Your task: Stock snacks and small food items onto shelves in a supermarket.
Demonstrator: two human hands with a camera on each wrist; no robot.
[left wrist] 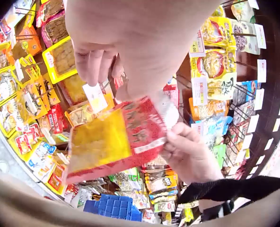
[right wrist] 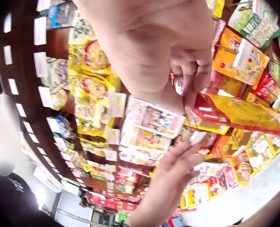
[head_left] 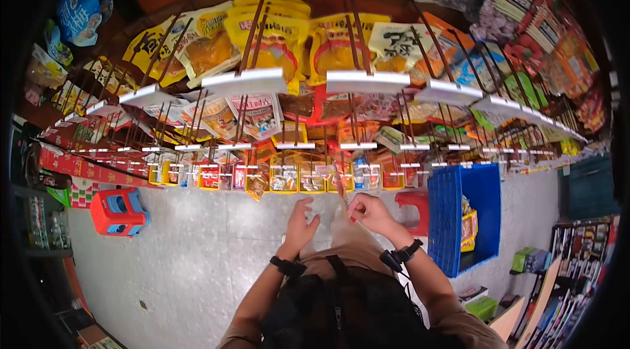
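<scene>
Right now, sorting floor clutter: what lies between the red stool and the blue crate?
Head view: bare grey floor and the person's two hands between red stool and blue crate.

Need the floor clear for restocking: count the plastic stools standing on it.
2. A red-and-blue stool stands on the floor at left, below the racks. A red stool stands beside the blue crate, partly hidden by the right hand. Others may be hidden.

The packet (left wrist: pixel 114 142) is yellow and red; the crate (head_left: pixel 462 218) is blue; the stool (head_left: pixel 118 212) is red with blue.
</scene>
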